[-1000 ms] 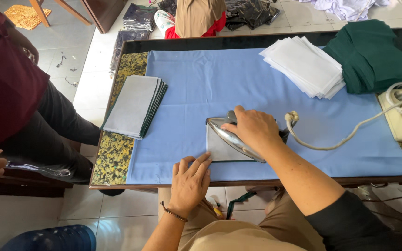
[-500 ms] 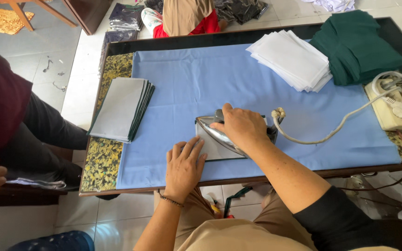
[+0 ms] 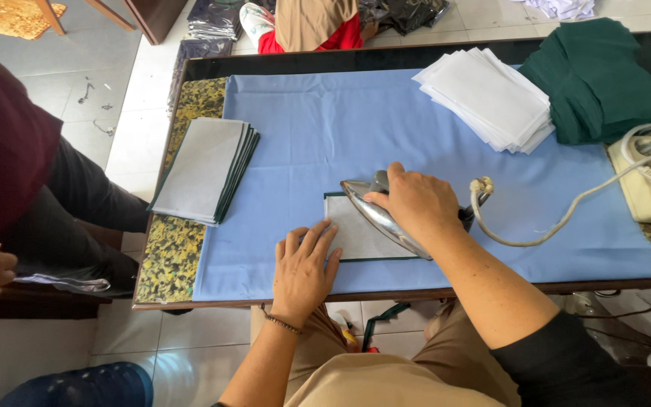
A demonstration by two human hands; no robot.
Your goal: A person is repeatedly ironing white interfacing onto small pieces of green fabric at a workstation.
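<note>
Two hands share the work: right hand (image 3: pixel 416 202) grips the silver electric iron (image 3: pixel 380 218); left hand (image 3: pixel 304 265), open and flat, pins the white-faced, green-edged fabric rectangle (image 3: pixel 356 237); keep fingertips clear of the soleplate.

Pretty bright scene overall, lit evenly by soft daylight, though the source can't be pinned down. Shadows are kept faint: only a thin soft one is seen under the right hand (image 3: pixel 416 203) and the iron (image 3: pixel 382 218). A bit of shine is picked up on the iron's metal side and on the pale floor tiles (image 3: pixel 77 90). The white fabric stack (image 3: pixel 487 98) is nearly blown out, so folds are barely made out. Focus is held sharp mid-frame; the edges are stretched slightly by the wide lens.
</note>
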